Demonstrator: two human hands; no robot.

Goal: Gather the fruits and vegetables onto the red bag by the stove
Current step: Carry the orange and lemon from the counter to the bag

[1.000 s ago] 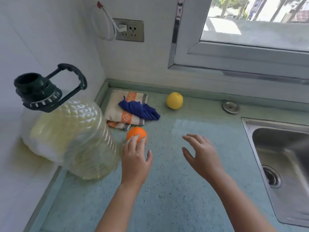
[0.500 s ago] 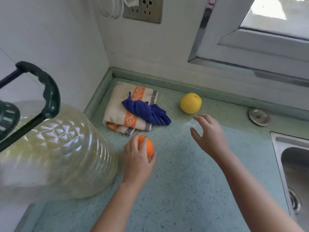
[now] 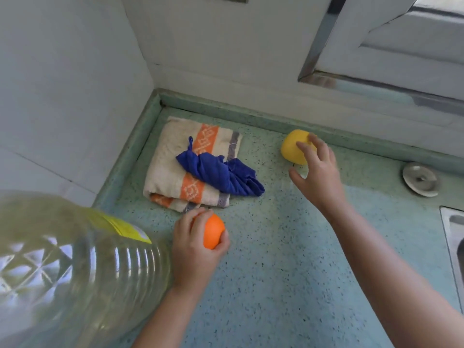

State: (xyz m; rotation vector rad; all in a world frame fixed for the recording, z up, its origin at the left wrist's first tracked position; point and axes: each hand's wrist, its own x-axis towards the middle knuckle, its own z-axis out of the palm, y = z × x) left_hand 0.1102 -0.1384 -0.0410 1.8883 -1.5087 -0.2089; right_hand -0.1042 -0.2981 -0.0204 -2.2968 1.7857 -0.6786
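We see the left hand (image 3: 198, 249) wrapped around the orange (image 3: 213, 231), fingers and thumb curled onto it just in front of the folded towel (image 3: 173, 169), beside the big clear oil jug (image 3: 75, 270). The right hand (image 3: 317, 174) reaches to the yellow fruit (image 3: 293, 146) near the back edge of the green counter (image 3: 276, 272), its fingers spread wide with the fingertips (image 3: 301, 146) resting on the fruit, not closed around it. A blue cloth (image 3: 221, 172) lies on the towel.

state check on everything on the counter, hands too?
left hand: closed on orange
orange: gripped
right hand: open, fingertips on yellow fruit
yellow fruit: on counter, not gripped
towel: folded, flat
blue cloth: crumpled on towel
oil jug: partly full
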